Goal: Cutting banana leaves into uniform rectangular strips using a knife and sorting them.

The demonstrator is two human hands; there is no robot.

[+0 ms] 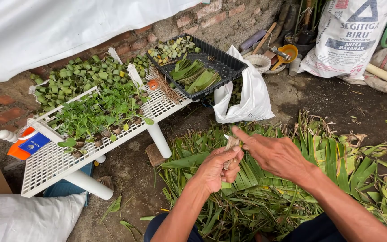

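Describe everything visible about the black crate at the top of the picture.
The black crate is a shallow rectangular tray of what looks like plastic, with a perforated floor and low mesh walls. It sits level but turned at an angle, one end resting on the white slatted rack, the other jutting past it above a white plastic bag. Its far corner lies close to the brick wall. Inside lie a fan of flat green leaf strips and, at the far end, small rolled leaf cups.
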